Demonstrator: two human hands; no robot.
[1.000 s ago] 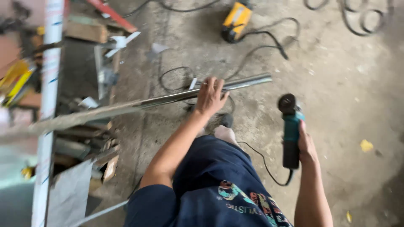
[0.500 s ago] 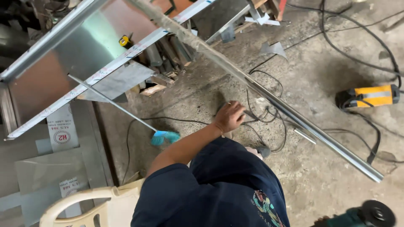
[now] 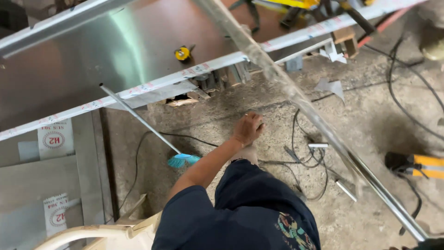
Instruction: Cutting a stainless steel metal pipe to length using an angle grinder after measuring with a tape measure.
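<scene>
My left hand (image 3: 247,129) reaches forward over the concrete floor with its fingers curled in a loose fist. It is a short way left of a long shiny steel tube (image 3: 323,132), which slants from the top centre to the bottom right, and does not touch it. My dark blue clothes (image 3: 249,208) fill the bottom centre. My right hand is out of the picture. Only a dark edge of a hand-held power tool (image 3: 432,242) shows in the bottom right corner.
A broom with a teal head (image 3: 183,160) lies left of my arm. A yellow tape measure (image 3: 182,53) sits on a large steel sheet (image 3: 92,60). Black cables (image 3: 300,157), short metal offcuts (image 3: 319,145), a yellow and black tool (image 3: 428,165) and a white plastic chair (image 3: 88,233) surround me.
My view has swung left and down. My left hand has come off the steel tube and now sits beside it. The grinder and my right hand have left the picture.
</scene>
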